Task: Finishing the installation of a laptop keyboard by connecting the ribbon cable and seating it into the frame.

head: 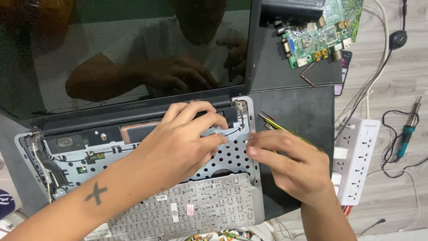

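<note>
An opened laptop lies on a dark mat, its screen black and its perforated metal frame bare. The keyboard lies flipped over at the near edge. The left hand rests on the frame near the right hinge, fingers curled on thin cables. The right hand sits just beside it, gripping yellow tweezers. A green circuit board lies at the mat's far corner. A white power strip and a soldering iron lie on the wooden surface.
</note>
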